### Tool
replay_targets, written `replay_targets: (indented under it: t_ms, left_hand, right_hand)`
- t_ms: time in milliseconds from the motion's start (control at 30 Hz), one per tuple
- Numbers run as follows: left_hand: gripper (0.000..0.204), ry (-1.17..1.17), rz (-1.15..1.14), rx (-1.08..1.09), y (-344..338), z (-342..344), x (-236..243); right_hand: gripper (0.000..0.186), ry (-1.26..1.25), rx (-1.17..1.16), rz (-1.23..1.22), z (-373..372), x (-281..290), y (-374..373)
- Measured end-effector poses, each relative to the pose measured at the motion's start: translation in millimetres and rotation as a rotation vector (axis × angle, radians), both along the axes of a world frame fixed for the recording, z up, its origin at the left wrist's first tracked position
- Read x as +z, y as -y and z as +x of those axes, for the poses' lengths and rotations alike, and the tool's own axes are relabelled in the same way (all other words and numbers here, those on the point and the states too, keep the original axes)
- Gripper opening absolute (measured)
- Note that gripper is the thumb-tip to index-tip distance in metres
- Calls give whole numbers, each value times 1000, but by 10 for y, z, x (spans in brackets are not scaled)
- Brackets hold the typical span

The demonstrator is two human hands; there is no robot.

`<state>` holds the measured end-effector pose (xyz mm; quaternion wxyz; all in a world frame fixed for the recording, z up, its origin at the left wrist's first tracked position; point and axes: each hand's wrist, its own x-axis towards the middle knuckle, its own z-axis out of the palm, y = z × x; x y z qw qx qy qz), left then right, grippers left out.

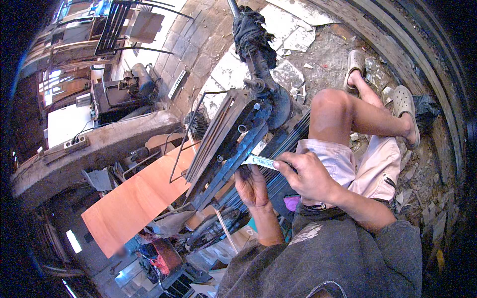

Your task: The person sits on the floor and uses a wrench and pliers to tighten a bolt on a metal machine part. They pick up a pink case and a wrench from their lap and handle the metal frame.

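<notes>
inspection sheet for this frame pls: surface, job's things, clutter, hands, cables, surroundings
surface: broken grey floor, strewn with flat shards.
job's things: dark greasy metal machine with a long lever; flat silver wrench set against it; bundle of thin steel rods beside it.
clutter: orange board, bent wire pieces, black rag tied on the lever.
hands: right hand grips the wrench; left hand rests under the machine, grip cannot be told.
cables: dark cord by the socket strip on the bench.
surroundings: brick paving, motor, metal chair frame; sandalled feet.
</notes>
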<state>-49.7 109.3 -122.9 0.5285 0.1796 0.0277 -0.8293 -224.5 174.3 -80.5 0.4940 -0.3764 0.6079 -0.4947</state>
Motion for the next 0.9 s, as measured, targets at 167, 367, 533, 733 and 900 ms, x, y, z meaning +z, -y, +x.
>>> replay_targets:
  t_ms: [167,367,533,733,900]
  left_hand:
    - [29,-37,-17,3,-18,79,-56]
    - [30,82,10,-68,-7,167,-87]
    - [29,-6,-74,-94,13,24,-63]
    - [31,27,-88,-28,16,27,-59]
    - [31,84,-114,-72,67,-13,-112]
  right_hand:
    - [16,-24,-47,9,108,-12,-39]
    - [16,70,-144,-3,438,-55,-188]
    - [30,289,21,142,346,-28,-175]
    - [41,317,67,175,437,-53,-144]
    - [44,279,-165,81,936,-156,-236]
